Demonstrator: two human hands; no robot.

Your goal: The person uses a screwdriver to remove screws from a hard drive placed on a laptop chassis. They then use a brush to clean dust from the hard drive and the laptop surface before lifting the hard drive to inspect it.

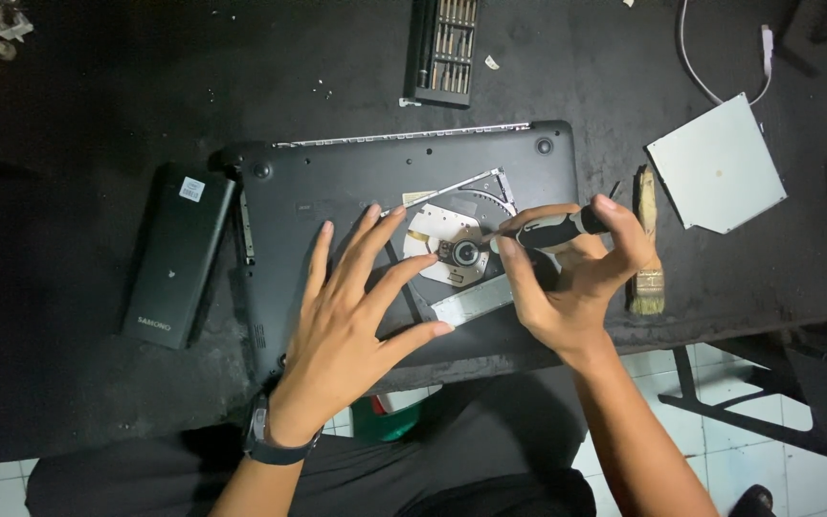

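The right hand (576,287) holds a small screwdriver (552,230) with a black and white handle, fingers closed around it near the middle, and the tip points to the left of the grip, toward the round hub of the optical drive (461,251). This drive lies open in the upturned black laptop (337,182) on the dark table (69,105). The left hand (346,316) holds nothing; it lies flat with spread fingers on the laptop shell, just left of the drive. The screwdriver looks light and stiff, and its smooth handle may slip, so a pinch at the thick part seems best. The drive parts look thin and fragile. Right of the grip lies a brush (647,244).
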